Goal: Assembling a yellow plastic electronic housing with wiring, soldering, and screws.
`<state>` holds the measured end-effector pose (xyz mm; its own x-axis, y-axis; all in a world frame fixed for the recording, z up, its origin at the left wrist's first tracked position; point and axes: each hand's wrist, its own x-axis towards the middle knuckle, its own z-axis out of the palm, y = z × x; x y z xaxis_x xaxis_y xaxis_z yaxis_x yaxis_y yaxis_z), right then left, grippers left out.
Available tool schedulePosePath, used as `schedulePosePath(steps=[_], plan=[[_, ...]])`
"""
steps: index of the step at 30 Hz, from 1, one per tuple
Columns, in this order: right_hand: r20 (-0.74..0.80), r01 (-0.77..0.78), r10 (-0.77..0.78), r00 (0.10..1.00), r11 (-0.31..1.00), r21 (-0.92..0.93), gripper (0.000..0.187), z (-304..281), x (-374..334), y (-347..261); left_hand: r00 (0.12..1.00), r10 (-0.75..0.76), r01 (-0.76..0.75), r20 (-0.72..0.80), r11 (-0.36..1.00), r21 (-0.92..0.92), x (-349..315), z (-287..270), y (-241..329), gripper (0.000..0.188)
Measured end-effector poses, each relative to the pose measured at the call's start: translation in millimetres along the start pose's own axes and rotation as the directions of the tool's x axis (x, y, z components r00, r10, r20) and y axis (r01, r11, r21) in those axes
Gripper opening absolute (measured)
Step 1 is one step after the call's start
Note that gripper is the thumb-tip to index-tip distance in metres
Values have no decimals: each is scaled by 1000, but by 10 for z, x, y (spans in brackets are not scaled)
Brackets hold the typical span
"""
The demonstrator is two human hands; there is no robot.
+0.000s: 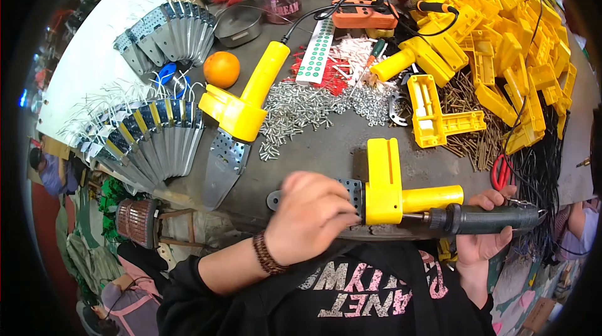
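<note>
A yellow-handled tool [384,179] with a perforated metal plate lies at the table's near edge, its handle pointing right. My left hand [313,207] is over that plate, fingers curled and drawn together, slightly blurred. Its fingertips come close to the yellow body; what they grip, if anything, is hidden. My right hand [481,242] is wrapped around a dark electric screwdriver [486,219], held level. The screwdriver's shaft reaches left to the yellow body's lower right side. Beyond my left hand lies a second yellow-handled tool [241,113], its plate pointing toward me and a cord at its handle.
Loose screws [291,113], nuts [374,103] and long brass-coloured screws [480,141] lie in piles mid-table. Yellow housings [501,41] are heaped at the far right. Metal plates with white wires [157,141] fan out left. An orange [221,69], a power strip [364,15] and red-handled pliers [500,172] are nearby.
</note>
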<state>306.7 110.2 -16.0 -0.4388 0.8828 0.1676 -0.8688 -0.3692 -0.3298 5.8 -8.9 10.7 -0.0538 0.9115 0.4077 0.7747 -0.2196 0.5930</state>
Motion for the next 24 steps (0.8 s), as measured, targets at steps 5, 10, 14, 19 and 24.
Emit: schedulePosePath(steps=[5,10,14,19,24], plan=[[6,15,-15,1000,1000,-5,74,-19,-39,-28,916,-166,344,-365,793,504,-294,-549,-479,49],[-11,14,-14,1000,1000,-1,73,-11,5,-50,881,-293,419,-372,848,324,-615,-625,-735,56],[-4,20,-20,1000,1000,-9,73,-21,-10,-75,905,-222,391,-364,771,503,-563,-641,-708,54],[-20,-13,12,1000,998,-68,69,-30,-2,-60,952,-31,56,-306,996,72,271,-542,-354,52],[31,-24,25,999,999,-36,67,-5,-3,-77,830,-377,498,411,168,-851,1972,62,-575,42]])
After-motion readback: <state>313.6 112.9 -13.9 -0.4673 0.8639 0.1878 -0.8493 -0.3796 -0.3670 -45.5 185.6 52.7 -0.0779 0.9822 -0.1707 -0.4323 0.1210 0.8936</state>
